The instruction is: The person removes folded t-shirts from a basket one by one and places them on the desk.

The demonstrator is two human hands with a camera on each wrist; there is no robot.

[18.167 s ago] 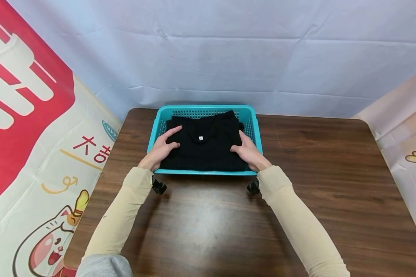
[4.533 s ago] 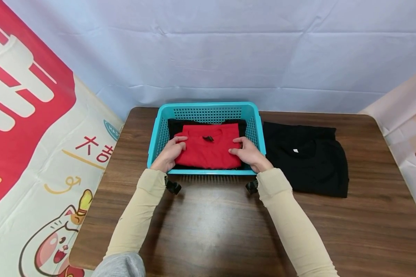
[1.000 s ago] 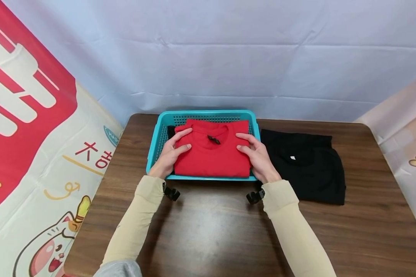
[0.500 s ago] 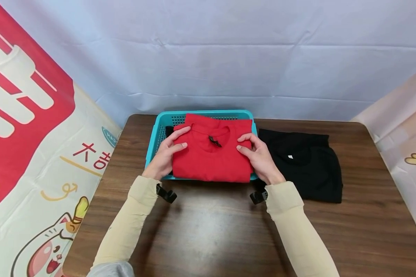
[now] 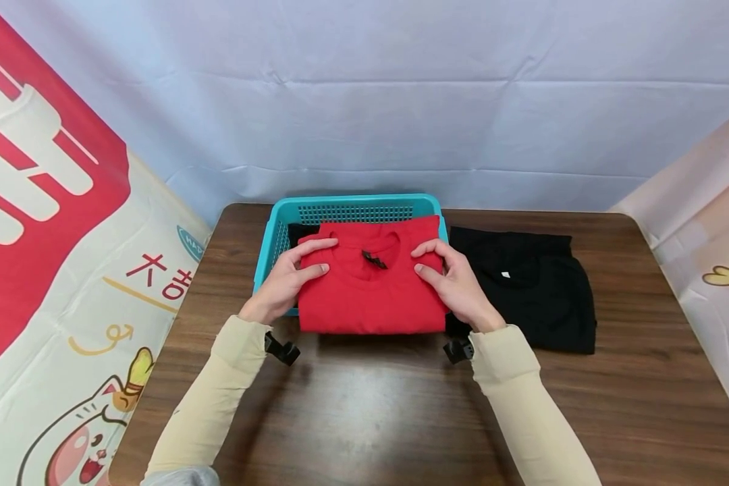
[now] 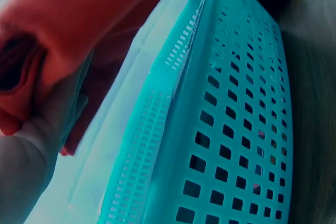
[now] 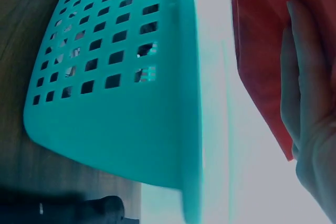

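I see both hands grasping the red shirt (image 5: 370, 304), one at each side. The left hand (image 5: 282, 280) pinches its left edge, with thumb and forefinger lying on top of the cloth; the right hand (image 5: 458, 280) grips the right edge the same way, with forefinger and thumb bent over the front. The shirt is neatly folded, neckline up and toward the far side, with a dark label (image 5: 374, 260) inside the collar.

I have it held over the basket (image 5: 268, 253), and its near fold hangs past the near rim, hiding most of that rim from the head view. On the right wrist view I can make out a gap between the shirt's side and the basket's rim; on the left wrist view the cloth bulges round the hand, so the fingertips are hidden.

The basket is turquoise, with a lattice wall, and stands toward the back of the desk (image 5: 364, 412). Some black cloth (image 5: 302, 233) shows inside at its left. Just right of the basket, a folded black shirt (image 5: 541, 304) lies flat on the desk, a small white tag (image 5: 505, 275) at its neck. A pale curtain (image 5: 364, 121) hangs behind.
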